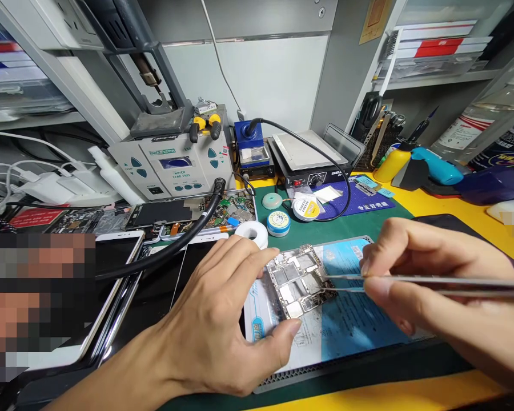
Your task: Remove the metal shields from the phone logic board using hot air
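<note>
A small circuit board [297, 279] with silvery metal shields is tilted above a blue and white mat [346, 319]. My left hand [223, 314] grips its left side, the fingers at the upper left edge and the thumb by the lower left corner. From the right, my right hand [424, 285] pinches a pair of metal tweezers [445, 282] between thumb and fingers. The two tweezer tips are apart and reach the right part of the board; whether they hold anything is too small to tell.
Behind are a grey hot-air station [175, 171] and a plate heater [308, 154]. Round tins [278, 223] and a white tape roll [252, 233] lie beyond the board. A black hose [188, 242] crosses phones [107, 274] at left. Bottles [466, 125] stand at right.
</note>
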A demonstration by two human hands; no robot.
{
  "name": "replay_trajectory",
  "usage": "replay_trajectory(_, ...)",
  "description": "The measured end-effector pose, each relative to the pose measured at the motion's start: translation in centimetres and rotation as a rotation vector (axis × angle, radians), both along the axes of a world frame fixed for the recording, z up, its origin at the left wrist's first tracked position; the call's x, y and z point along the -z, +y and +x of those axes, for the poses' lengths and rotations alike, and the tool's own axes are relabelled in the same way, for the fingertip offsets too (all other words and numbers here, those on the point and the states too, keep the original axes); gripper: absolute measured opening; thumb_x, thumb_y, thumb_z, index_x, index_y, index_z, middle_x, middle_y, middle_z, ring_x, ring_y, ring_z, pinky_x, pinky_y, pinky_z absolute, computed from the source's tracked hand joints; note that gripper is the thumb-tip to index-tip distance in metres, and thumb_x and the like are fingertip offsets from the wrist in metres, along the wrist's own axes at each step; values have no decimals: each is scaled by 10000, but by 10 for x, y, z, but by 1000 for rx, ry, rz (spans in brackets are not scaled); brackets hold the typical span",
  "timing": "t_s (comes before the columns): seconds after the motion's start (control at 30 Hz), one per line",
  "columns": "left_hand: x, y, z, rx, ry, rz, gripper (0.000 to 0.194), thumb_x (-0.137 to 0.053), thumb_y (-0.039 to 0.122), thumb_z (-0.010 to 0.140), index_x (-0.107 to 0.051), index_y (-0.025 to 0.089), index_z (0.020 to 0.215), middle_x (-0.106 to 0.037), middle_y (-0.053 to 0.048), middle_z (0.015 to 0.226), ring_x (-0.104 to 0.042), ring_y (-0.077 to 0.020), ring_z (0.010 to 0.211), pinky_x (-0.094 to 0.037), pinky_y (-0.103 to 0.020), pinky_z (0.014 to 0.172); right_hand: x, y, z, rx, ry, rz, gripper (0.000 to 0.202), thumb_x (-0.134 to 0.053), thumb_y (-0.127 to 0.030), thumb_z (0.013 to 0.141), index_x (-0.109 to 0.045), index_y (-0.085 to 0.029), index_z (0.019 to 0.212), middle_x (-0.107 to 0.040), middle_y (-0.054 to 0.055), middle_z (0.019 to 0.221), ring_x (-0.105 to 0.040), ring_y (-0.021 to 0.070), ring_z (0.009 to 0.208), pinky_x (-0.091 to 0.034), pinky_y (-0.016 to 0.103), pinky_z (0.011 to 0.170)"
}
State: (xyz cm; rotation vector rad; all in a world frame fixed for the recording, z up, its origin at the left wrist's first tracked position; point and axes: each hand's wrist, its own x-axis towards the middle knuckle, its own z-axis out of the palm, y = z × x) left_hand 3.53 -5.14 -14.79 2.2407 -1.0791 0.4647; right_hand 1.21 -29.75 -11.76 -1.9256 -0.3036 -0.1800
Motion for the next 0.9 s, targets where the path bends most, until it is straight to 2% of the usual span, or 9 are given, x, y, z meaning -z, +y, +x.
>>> replay_trajectory(0.1,0,0,-1,-8,17,3,460,-720,290,785,-630,47,1165,-600,-141,968,-568,-281,932,-483,-493,873,1,-6,8,-82,263,218,210,-745,-318,830,-646,-294,646,-569,-67,407,-473,113,277,-393,176,261)
replay_trajectory(0.17,1,0,-1,-10,26,-1,442,-712,293,787,-637,56,1152,-594,-143,969,-560,-286,927,-477,-493,849,3,-10,11,-115,352,285,206,-748,-310,846,-655,-293,663,-608,-62,423,-509,112,281,-422,165,275)
replay_trajectory(0.4,1,0,-2,-13,7,-2,387,-698,305,785,-650,53,1075,-591,-154,952,-556,-302,920,-470,-506,819,6,-12,8,-92,357,218,233,-763,-380,871,-642,-300,689,-640,-59,440,-595,154,294,-446,183,282)
replay_trajectory(0.67,0,-1,0,-10,-1,16,364,-692,297,784,-648,50,1047,-594,-164,954,-558,-304,912,-469,-513,809,10,-12,10,-94,420,229,242,-763,-404,867,-638,-300,687,-628,-51,441,-584,172,289,-426,207,272)
replay_trajectory(0.9,0,0,-1,-15,9,18,393,-695,306,782,-654,50,1079,-581,-149,938,-545,-292,890,-459,-493,787,10,-9,9,-108,436,215,208,-754,-357,857,-648,-308,684,-634,-57,451,-580,168,289,-426,206,277)
